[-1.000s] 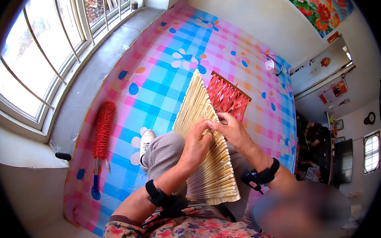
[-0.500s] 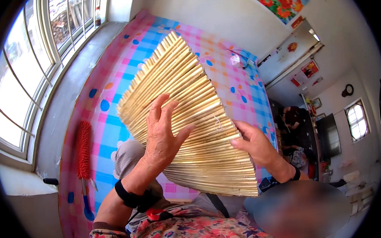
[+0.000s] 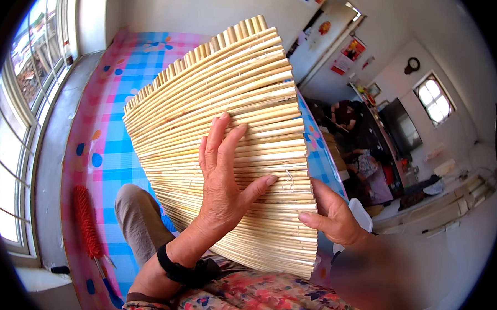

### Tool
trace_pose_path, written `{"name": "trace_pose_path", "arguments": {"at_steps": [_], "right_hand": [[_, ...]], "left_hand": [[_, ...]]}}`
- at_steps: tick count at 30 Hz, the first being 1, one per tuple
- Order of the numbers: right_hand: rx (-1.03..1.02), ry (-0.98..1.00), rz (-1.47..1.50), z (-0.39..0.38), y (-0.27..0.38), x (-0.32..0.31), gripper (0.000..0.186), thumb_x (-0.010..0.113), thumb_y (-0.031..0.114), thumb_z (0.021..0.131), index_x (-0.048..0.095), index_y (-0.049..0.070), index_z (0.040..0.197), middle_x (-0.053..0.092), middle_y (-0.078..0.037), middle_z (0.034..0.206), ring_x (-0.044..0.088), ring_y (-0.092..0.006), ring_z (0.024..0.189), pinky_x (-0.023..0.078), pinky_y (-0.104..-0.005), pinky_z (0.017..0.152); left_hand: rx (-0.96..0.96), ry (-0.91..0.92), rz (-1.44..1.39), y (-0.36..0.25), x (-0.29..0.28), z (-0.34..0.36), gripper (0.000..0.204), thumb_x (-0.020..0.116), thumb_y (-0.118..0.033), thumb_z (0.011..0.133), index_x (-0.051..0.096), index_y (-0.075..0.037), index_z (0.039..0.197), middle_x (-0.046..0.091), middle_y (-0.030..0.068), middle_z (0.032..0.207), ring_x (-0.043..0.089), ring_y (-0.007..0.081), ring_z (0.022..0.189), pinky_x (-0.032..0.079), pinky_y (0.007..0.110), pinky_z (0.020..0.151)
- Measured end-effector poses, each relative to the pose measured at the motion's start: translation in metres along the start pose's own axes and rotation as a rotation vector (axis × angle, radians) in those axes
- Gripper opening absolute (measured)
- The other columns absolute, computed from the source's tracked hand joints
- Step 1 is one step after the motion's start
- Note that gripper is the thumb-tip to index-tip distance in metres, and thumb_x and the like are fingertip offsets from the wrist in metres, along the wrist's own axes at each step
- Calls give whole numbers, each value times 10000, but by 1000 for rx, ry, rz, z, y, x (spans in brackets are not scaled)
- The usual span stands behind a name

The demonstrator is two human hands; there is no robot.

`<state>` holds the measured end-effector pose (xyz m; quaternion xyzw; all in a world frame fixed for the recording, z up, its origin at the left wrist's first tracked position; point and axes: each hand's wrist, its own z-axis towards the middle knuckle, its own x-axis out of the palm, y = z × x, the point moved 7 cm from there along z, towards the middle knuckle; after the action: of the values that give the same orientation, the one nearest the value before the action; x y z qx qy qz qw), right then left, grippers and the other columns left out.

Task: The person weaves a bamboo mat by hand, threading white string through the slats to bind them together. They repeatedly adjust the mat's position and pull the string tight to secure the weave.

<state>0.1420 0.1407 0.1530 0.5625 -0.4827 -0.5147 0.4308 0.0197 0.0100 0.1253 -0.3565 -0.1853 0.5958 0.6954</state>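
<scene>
A stiff mat of pale yellow stalks [image 3: 257, 99], laid side by side, is held up tilted in front of my body. Stubby stalk ends of another layer line its far edge. My left hand [image 3: 219, 184] lies on its upper face with the fingers spread and the thumb stretched toward a small loop of white string [image 3: 289, 180] among the stalks. At the right edge, my right hand [image 3: 335, 213] grips the mat, thumb on top and the other fingers hidden underneath.
Beneath the mat spreads a pink and blue checked cover [image 3: 113, 161]. A red fluffy duster [image 3: 88, 223] with a blue handle lies at the left, by the grey window sill [image 3: 63, 107]. My bent knee [image 3: 137, 215] is beside the mat. Other people [image 3: 344, 115] sit farther off at the right.
The mat has come up closer and stands more tilted, its far edge rising in view. The room has shifted leftward in the picture. Both hands keep their places on the mat.
</scene>
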Motion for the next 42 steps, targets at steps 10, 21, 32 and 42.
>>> {"name": "trace_pose_path", "arguments": {"at_steps": [10,21,32,42], "right_hand": [[48,-280,84,11,-36,-69,358,483,367,1003,583,24,1005,516,37,786,450,-51,729,371,-215,685],[97,-319,-152,43,-33,-82,350,453,305,1023,594,12,896,486,45,718,412,-44,694,379,-236,635],[20,-309,-291,45,-21,-76,332,446,282,1024,584,-11,950,520,9,721,443,-60,686,399,-250,630],[-4,-243,-240,50,-16,-66,307,454,272,1023,579,-6,987,512,14,731,447,-42,687,393,-233,619]], "left_hand": [[-104,188,-94,22,76,8,738,771,-116,748,400,-86,1384,261,158,1508,231,332,1404,244,428,1131],[-177,147,-38,33,78,14,694,793,-131,715,445,-65,1312,341,181,1427,266,358,1366,178,469,1124],[-167,158,22,27,67,24,695,816,-150,689,469,-72,1287,380,160,1374,347,349,1283,271,454,1058],[-155,189,60,30,58,26,706,810,-115,699,463,-78,1313,374,152,1390,354,331,1297,313,431,1071]]}}
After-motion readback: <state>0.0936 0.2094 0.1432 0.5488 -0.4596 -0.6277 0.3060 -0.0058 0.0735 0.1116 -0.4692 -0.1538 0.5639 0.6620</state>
